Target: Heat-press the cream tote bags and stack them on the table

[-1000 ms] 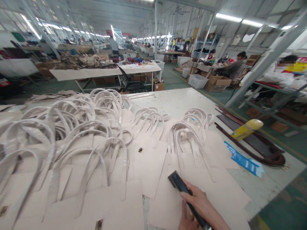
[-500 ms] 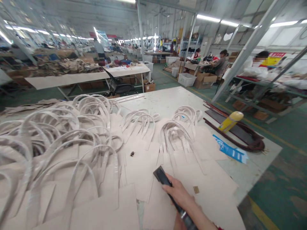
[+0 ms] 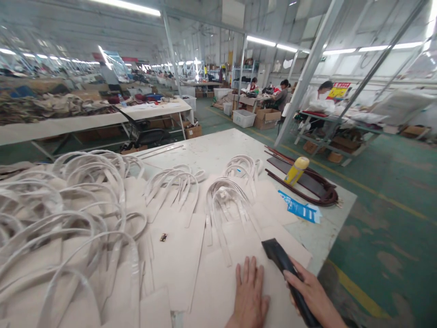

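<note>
My right hand is closed around a black handheld tool shaped like a hair clipper. The tool's wide head points up and away over a beige bag panel. To its left, my left hand lies flat on that panel with the fingers slightly spread. Beyond the hands, beige strap handles arch up from the panels. A small dark label with gold-coloured spots rests on the neighbouring panel. Whatever is under my left palm is hidden.
Many beige pieces with looped handles crowd the table's left. At right are a yellow canister, blue plastic wrapping and brown cords. A black chair stands beyond the table; people work farther back.
The view has turned right. My right hand has moved the black tool rightward over the panel. My left hand now shows flat on the panel, and the small gold-coloured plate no longer shows.
</note>
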A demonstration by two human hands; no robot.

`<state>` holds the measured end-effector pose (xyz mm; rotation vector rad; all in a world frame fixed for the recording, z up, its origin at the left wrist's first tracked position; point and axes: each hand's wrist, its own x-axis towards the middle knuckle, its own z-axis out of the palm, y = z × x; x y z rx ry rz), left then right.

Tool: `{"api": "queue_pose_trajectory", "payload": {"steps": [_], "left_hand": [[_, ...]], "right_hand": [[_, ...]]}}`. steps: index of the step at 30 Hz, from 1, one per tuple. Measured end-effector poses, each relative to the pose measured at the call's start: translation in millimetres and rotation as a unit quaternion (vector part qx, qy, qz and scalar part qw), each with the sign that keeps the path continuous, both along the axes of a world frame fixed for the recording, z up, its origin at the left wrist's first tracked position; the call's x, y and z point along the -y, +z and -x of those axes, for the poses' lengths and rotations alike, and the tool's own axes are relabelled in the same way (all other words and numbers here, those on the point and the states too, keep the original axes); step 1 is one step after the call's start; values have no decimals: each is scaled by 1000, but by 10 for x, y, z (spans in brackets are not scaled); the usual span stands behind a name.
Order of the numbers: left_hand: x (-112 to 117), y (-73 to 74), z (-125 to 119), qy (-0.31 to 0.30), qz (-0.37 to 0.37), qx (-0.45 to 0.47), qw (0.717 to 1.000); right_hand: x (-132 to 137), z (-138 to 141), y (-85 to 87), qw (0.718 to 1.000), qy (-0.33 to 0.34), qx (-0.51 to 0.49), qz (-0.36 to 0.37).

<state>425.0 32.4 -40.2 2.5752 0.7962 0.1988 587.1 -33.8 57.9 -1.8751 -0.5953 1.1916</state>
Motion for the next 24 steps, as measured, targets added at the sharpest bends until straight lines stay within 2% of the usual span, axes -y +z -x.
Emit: {"api": "queue_pose_trajectory", "payload": {"steps": [2,5,8,12,16,20,24], "left_hand": [[-56,63,-103,-1,-23,-6,1000],[-77,60,-196,-17,-42,-24,999],[-61,50,-220,-21,-58,-31,998],[-60,69,-201,-22,-70,-37,997],[-92,55,-134,-40,-60,-37,997],[-118,26,-100,-54,-50,-35,997],[-125,7,-107,-57,-23,-32,998]], "right_hand": [[-29,-178,-38,1000,-15,-25,7],[-199,-291,-13,998,-8,-63,10],[-436,-337,37,998,0,-65,-9],[-672,-458,31,998,-23,-43,-39],[-598,-643,7,997,-57,-25,-50],[-429,-752,-28,998,-39,-55,-5],[-555,-801,-90,997,-44,-65,-2]]}}
